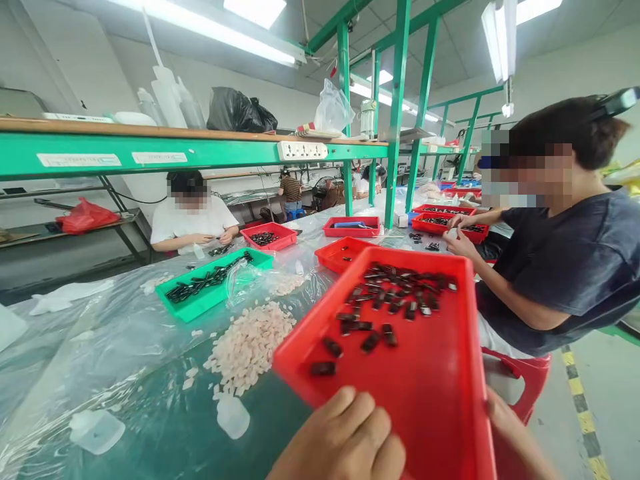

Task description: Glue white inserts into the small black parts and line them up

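A red plastic tray (425, 400), tilted and raised over the table edge, is held between my two hands. Small black glossy parts (395, 293) lie scattered in its far half. My left hand (345, 440) is closed at the near left side of the tray, fingers curled over its rim. At the right wall, my right hand (515, 433) grips from outside; its fingertips are partly hidden behind the wall. Left of the tray, a heap of small pale pinkish pieces (253, 347) rests on the plastic-covered table (165, 400), with a translucent bottle (233, 417) in front of it.
A green tray (200, 307) of black parts and further red trays (353, 227) stand beyond. Another translucent bottle (97, 430) lies at left. One person (565, 267) sits close on the right, another (195, 220) across the table. A green-framed shelf (200, 157) spans overhead.
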{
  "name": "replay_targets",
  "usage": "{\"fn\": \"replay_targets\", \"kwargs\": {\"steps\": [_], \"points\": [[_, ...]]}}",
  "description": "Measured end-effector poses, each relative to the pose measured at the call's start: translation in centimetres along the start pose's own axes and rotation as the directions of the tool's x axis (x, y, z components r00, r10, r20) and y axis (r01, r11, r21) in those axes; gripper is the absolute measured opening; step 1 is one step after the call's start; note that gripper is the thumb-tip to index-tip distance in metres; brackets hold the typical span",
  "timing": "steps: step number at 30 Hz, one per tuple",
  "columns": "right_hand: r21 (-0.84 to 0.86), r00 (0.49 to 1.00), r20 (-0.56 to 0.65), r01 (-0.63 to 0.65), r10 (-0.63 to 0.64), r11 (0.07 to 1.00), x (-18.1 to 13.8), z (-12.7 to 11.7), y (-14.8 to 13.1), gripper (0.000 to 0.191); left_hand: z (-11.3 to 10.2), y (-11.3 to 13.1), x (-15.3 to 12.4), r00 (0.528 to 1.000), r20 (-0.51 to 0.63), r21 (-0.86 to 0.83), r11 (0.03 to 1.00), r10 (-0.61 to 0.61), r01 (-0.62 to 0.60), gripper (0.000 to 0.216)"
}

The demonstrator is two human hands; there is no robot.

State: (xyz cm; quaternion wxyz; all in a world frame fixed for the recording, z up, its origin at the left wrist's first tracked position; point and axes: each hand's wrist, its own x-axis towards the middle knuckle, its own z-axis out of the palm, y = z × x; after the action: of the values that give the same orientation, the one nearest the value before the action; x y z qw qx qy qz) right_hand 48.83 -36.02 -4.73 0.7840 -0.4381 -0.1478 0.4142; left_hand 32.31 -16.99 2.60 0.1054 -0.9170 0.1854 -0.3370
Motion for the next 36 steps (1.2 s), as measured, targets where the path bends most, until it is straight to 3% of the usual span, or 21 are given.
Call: {"fn": "replay_targets", "kwargs": {"steps": [4,6,8,11,13,16,23,30,33,34,36], "points": [[0.004,0.99,-0.142,0.028,-0.027,1.0,1.5,-7.2,-1.9,0.06,5.7,-0.9,5.8,0.993,0.071,-0.042,0.995,0.091,-0.088,0.017],[-0.021,0.982,-0.186,0.037,-0.041,0.999,2.4,-9.3,-2.1,0.049,8.6,-1.1,7.1,0.992,0.097,-0.068,0.995,0.085,-0.078,0.012],[-0.055,0.976,-0.211,0.034,-0.044,0.998,3.3,-10.3,-2.1,0.044,11.1,-1.2,7.0,0.992,0.126,-0.1,0.995,0.002,0.011,0.002],[-0.079,0.976,-0.212,0.032,-0.048,0.996,5.1,-11.0,-2.2,0.048,13.4,-0.6,4.6,0.963,0.148,-0.117,0.963,-0.224,0.242,0.044],[-0.1,0.978,-0.207,0.01,-0.031,0.995,6.5,-11.6,-2.6,0.048,13.7,0.2,2.3,0.934,0.175,-0.143,0.93,-0.312,0.337,0.065],[-0.149,0.982,-0.19,-0.054,0.025,0.987,8.8,-12.7,-3.5,0.045,12.8,1.6,-0.9,0.917,0.219,-0.205,0.904,-0.332,0.376,0.072],[-0.321,0.981,-0.192,-0.072,0.01,0.944,13.8,-13.1,-4.8,0.035,11.2,2.3,-4.6,0.892,0.252,-0.3,0.846,-0.375,0.44,0.051],[-0.593,0.962,-0.268,-0.211,0.057,0.777,14.3,-12.7,-6.3,0.036,11.0,1.7,-5.7,0.869,0.197,-0.355,0.793,-0.454,0.495,0.041],[-0.736,0.939,-0.331,-0.196,-0.093,0.648,13.2,-12.3,-6.6,0.035,10.8,1.7,-5.6,0.868,0.133,-0.378,0.785,-0.479,0.491,0.04],[-0.791,0.914,-0.355,-0.18,-0.198,0.585,12.5,-12.1,-6.6,0.036,10.7,1.9,-5.5,0.866,0.107,-0.381,0.785,-0.488,0.489,0.037],[-0.895,0.814,-0.344,-0.133,-0.468,0.426,10.7,-11.0,-5.9,0.043,10.7,2.3,-5.4,0.86,0.047,-0.367,0.792,-0.509,0.488,0.022]]}}
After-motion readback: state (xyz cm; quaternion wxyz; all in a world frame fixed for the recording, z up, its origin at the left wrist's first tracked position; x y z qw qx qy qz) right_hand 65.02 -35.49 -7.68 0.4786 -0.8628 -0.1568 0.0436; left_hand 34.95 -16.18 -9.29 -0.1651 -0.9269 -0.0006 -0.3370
